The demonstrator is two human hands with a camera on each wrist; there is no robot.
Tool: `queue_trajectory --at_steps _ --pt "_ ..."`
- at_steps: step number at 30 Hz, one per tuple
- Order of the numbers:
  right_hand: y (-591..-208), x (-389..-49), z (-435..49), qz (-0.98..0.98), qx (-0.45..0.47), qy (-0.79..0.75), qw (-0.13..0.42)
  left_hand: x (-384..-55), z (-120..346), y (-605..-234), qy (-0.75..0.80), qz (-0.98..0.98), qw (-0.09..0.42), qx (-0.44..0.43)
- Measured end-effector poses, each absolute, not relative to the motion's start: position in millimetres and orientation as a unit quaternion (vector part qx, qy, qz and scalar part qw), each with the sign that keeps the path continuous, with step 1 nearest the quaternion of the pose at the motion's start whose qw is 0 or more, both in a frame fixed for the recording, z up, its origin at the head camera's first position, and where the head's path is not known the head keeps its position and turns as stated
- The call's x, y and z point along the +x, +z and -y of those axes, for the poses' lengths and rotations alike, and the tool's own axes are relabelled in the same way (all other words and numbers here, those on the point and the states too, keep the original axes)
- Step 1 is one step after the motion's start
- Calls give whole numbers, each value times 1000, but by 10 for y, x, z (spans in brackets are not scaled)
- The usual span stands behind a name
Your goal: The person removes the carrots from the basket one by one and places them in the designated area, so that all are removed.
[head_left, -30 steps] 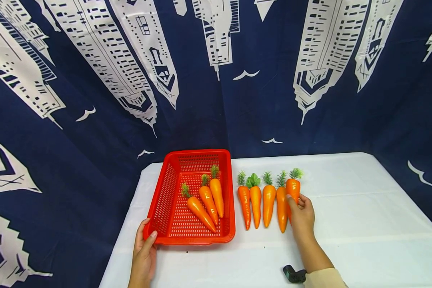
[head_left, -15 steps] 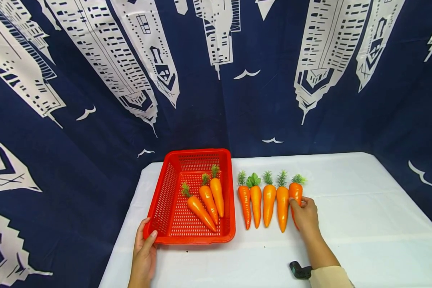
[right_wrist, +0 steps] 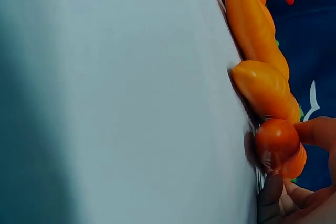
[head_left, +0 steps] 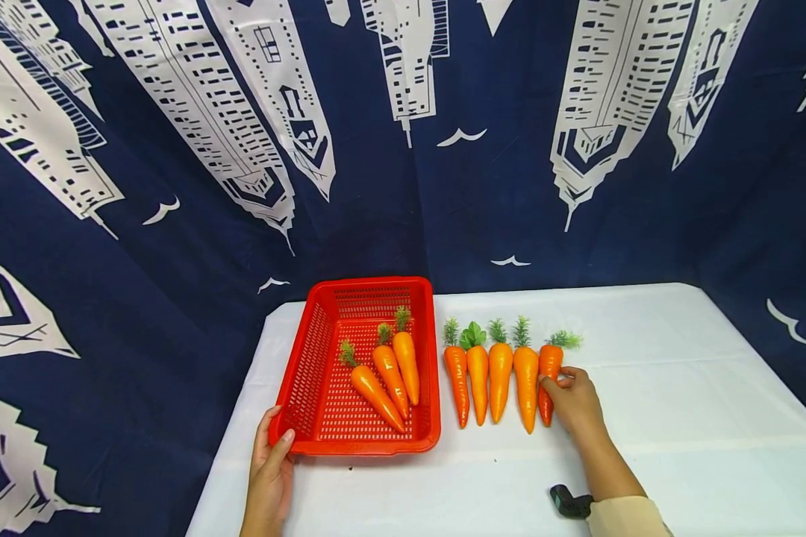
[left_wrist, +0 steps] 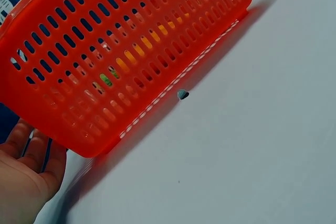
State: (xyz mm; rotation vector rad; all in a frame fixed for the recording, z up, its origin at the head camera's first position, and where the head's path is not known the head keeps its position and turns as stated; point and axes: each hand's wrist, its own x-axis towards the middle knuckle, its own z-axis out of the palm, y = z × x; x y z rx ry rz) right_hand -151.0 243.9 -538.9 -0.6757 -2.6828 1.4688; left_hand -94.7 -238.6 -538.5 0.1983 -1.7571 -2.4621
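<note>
In the head view my left hand [head_left: 272, 473] grips the near left corner of a red plastic basket [head_left: 363, 448], thumb over the rim. Inside it lie three orange carrots, one of them the long carrot [head_left: 378, 399] at a slant. Right of the basket several carrots stand side by side in a row, green tops pointing away, among them a carrot [head_left: 501, 380] in the middle. My right hand [head_left: 576, 399] pinches the redder carrot [head_left: 551, 362] at the row's right end. Thumb and fingers sit on either side of that carrot [right_wrist: 276, 141] in the right wrist view.
A white cloth [head_left: 698, 403] covers the table, stretching out to the right. Near my right forearm shows a small black device [head_left: 569, 503]. Behind the table hangs a navy curtain [head_left: 483, 201] with white buildings. A dark speck [left_wrist: 182, 94] lies by the basket.
My right hand has moved slightly right and nearer with the end carrot, which came away from its neighbour and down beside it; its green top now leans right. The left hand and basket stay put.
</note>
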Motion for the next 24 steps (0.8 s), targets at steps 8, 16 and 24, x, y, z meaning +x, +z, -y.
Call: queue_trajectory --at_steps 8,16,24 --pt "-5421 -1496 -2456 846 -221 484 5 -951 2394 -5399 -809 582 64 54" --pt "-5417 -1470 -2441 833 -233 502 13 -944 2397 -5388 -813 577 62 52" --pt "-5412 -1440 -2458 806 -246 539 18 -946 2393 -5400 -812 578 59 53"
